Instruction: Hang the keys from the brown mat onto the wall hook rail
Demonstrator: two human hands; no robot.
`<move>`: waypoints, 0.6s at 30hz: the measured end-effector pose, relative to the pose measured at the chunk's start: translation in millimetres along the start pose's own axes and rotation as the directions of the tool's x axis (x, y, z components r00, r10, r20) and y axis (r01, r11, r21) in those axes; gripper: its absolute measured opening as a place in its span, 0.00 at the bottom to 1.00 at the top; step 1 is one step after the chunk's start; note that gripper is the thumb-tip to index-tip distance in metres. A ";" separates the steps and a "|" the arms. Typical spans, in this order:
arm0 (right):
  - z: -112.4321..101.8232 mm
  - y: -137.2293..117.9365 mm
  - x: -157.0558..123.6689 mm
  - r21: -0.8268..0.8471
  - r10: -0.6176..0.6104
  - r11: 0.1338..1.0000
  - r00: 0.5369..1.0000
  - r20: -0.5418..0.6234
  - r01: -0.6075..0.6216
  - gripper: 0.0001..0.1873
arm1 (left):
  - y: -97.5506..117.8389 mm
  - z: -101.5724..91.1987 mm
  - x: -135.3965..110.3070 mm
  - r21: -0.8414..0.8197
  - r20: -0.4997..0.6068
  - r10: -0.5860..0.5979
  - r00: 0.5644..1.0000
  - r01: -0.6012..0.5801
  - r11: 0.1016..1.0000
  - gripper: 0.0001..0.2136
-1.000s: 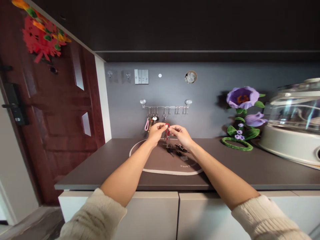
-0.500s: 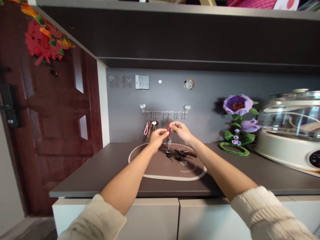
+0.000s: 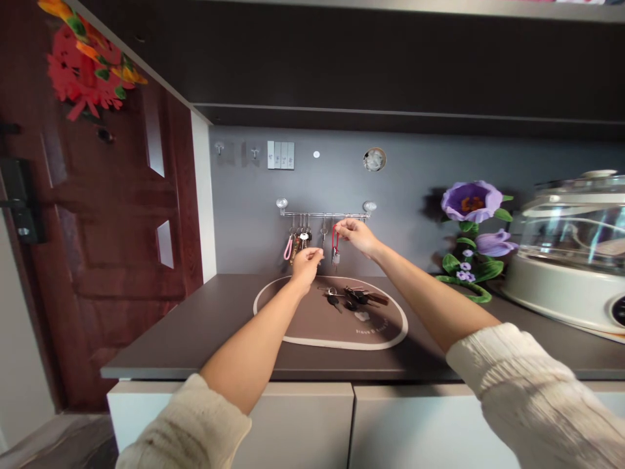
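My right hand (image 3: pixel 359 236) pinches a red cord loop (image 3: pixel 334 238) close to the hook rail (image 3: pixel 325 214) on the wall. From the cord hangs a small silvery piece (image 3: pixel 336 258), perhaps with a key; its exact form is too small to tell. My left hand (image 3: pixel 306 266) hovers lower and to the left, fingertips drawn together, nothing visible in them. Several keys on rings (image 3: pixel 304 238) and a pink strap (image 3: pixel 288 247) hang from the rail's left hooks. More keys (image 3: pixel 359 296) lie on the brown oval mat (image 3: pixel 312 329) below.
The mat lies on a dark countertop (image 3: pixel 205 339) under a low dark shelf (image 3: pixel 342 65). At right stand a purple fabric flower (image 3: pixel 471 200) and a cream appliance with a clear cover (image 3: pixel 561 286). A dark red door (image 3: pixel 112 260) is at left.
My right hand has risen toward the rail, carrying the red cord and its silvery piece up off the mat area. My left hand has come away from the cord.
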State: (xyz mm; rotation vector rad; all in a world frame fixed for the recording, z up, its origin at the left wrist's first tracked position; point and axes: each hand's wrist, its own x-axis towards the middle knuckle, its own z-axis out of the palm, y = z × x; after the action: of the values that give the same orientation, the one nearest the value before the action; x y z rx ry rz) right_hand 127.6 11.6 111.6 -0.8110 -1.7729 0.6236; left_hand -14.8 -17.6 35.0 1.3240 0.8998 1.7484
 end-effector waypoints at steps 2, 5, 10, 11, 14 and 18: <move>-0.2 1.5 5.5 -0.034 -0.001 0.999 1.000 0.001 0.001 0.10 | -0.7 -0.8 1.1 0.006 -0.030 -0.016 0.999 0.017 1.000 0.05; -0.3 6.1 15.1 -0.088 -0.011 0.996 1.000 0.000 0.011 0.10 | -0.6 -1.6 1.6 0.015 -0.060 -0.031 0.998 0.032 0.999 0.05; -1.4 15.4 32.1 -0.155 -0.037 0.987 0.999 -0.014 0.035 0.07 | 1.5 -1.1 -0.7 0.019 -0.067 -0.049 0.997 0.051 0.999 0.05; -1.7 16.9 35.4 -0.167 -0.033 0.986 0.999 -0.022 0.029 0.06 | 1.8 -0.9 -1.2 0.019 -0.069 -0.055 0.996 0.056 0.998 0.05; -2.5 19.3 44.2 -0.228 -0.006 0.974 0.998 -0.056 -0.007 0.04 | 1.8 -0.8 -1.7 0.016 -0.075 -0.062 0.995 0.064 0.998 0.04; -2.7 17.8 51.9 -0.319 0.012 0.947 0.995 -0.096 -0.042 0.04 | 1.5 -0.8 -1.0 0.014 -0.081 -0.076 0.994 0.077 0.997 0.04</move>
State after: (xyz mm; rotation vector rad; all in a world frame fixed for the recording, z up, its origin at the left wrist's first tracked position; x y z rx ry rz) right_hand 122.4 63.0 130.1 -1.0702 -1.8040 0.3097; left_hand -15.6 -19.3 35.7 1.2215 0.9992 1.7479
